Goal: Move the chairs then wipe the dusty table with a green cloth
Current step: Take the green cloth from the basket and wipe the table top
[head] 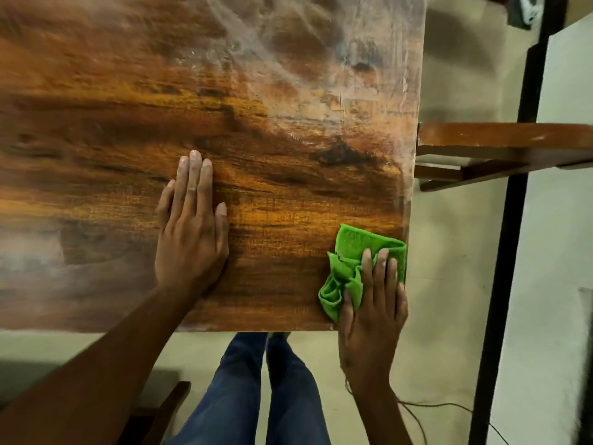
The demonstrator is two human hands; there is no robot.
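My right grip [372, 303] is pressed down on the cloth [356, 268], fingers spread flat over its bunched folds rather than curled around it, so it pins the cloth to the tabletop [256, 187] at the near right corner. The cloth lies under and just ahead of the grip, its folded edge running across toward the right edge, which it touches or nearly overhangs. The left grip [191, 229] is open and empty, palm flat on the wood well to the left, bracing.

I judge the dust is what the next stroke turns on: it lies ahead of the right grip, a pale haze along the right edge and thick at the far right corner, with another hazy patch far left of the left grip. The right grip is nearer. The run ahead is unobstructed; a chair [500, 146] stands just beyond the right edge, and sideways room there is almost nil.
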